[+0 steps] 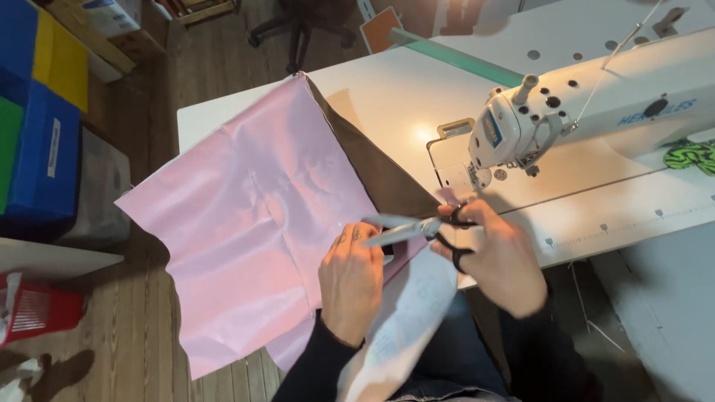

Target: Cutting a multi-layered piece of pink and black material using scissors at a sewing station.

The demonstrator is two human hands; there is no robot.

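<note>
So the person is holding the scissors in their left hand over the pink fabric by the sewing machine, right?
Not quite. The head view shows the scissors in the right hand, fingers through the black handles. The left hand rests on the pink fabric, beside the sewing machine. The rest is right.

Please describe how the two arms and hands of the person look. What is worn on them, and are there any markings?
Both arms wear long dark sleeves, black or nearly so, that end at the wrists. The left hand is bare, with no glove, and has small dark markings, probably tattoos, near the knuckles; they are too small to tell more. The right hand is also bare, slightly blurred, with no markings, rings or watch visible.
</note>
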